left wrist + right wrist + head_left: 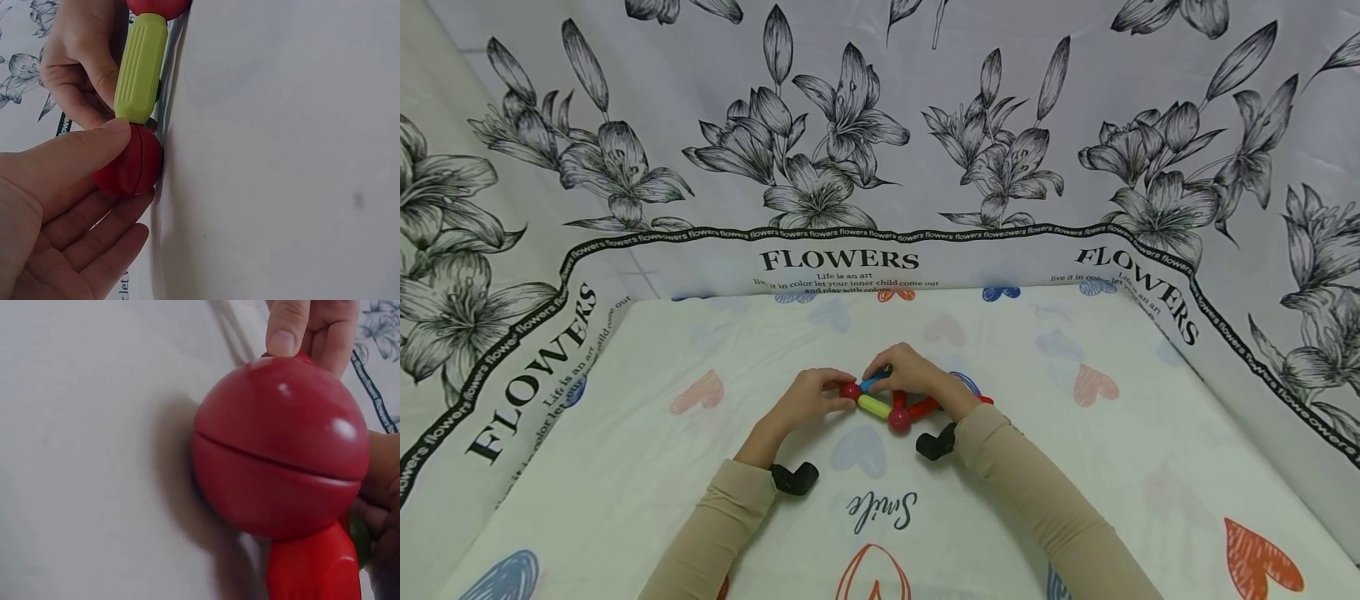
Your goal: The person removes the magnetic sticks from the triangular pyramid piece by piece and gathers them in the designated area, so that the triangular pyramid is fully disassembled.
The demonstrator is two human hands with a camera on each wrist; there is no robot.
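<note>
My left hand [805,398] pinches a red ball [850,391] between thumb and fingers; the left wrist view shows this ball [134,165] at the end of a ribbed yellow-green rod [142,69]. That rod leads to a second red ball [899,420], large in the right wrist view, from which red rods [923,407] branch. My right hand [913,373] holds a short blue rod [874,382] that meets the left-held ball. A green ball [359,542] shows partly by the right hand, mostly hidden.
The assembly lies on a white tablecloth [865,517] printed with hearts. Beyond the right wrist shows a red end piece [986,400], partly covered by the arm. Black wrist cameras [795,478] sit close to the cloth. A flower-printed curtain [880,167] stands behind.
</note>
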